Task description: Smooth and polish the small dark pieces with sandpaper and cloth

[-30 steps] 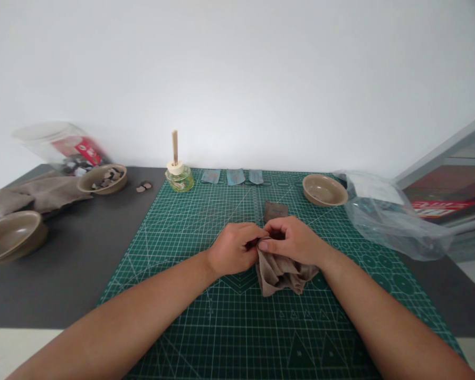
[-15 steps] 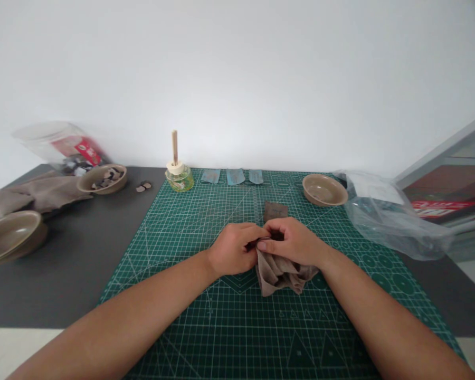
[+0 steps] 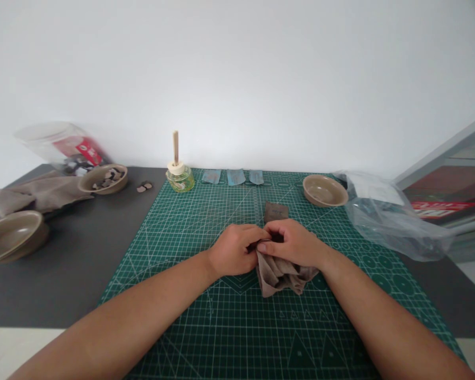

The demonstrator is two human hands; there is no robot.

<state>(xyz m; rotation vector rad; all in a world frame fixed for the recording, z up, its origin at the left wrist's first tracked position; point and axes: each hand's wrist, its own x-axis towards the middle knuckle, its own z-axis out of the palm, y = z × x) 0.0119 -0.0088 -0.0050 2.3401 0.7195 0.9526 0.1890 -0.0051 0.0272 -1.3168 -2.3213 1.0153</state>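
soft brown cloth [image 3: 281, 275], crumpled into loose folds above a flat green gridded mat [image 3: 206, 224], right hand [image 3: 296, 244] pinching its gathered edge under the thumb, left hand [image 3: 234, 250] curled closed on that edge too, dark square patch [image 3: 276, 210] just beyond

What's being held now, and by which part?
Brown cloth: the right hand pinches its upper-left edge in view; the left hand is at that edge, its exact grip hidden.

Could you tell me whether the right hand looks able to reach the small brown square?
Probably yes: the brown square lies just beyond the right hand, seemingly unobstructed, though that hand is holding crumpled cloth.
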